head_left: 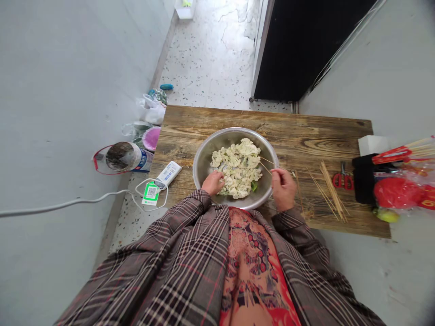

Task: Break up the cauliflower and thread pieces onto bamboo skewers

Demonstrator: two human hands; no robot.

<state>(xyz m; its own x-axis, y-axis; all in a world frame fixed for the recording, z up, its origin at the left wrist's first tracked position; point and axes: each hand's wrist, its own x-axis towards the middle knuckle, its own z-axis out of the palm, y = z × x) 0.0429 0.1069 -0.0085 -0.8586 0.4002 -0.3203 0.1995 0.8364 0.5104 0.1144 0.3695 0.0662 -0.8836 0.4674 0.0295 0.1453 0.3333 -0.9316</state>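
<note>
A wide metal bowl stands on the wooden table, with pale cauliflower pieces inside. My left hand is over the bowl's near left part, fingers curled against the cauliflower; whether it grips a piece is too small to tell. At the bowl's right rim, my right hand is closed on a thin wooden skewer that points left into the bowl. Another skewer lies just above it, its left end by the cauliflower. A small green leaf rests near the bowl's right side.
Loose skewers lie on the table at right, beside red-handled scissors, a black holder and red packets. A white power strip and green code card are at the left edge. A bucket stands beyond.
</note>
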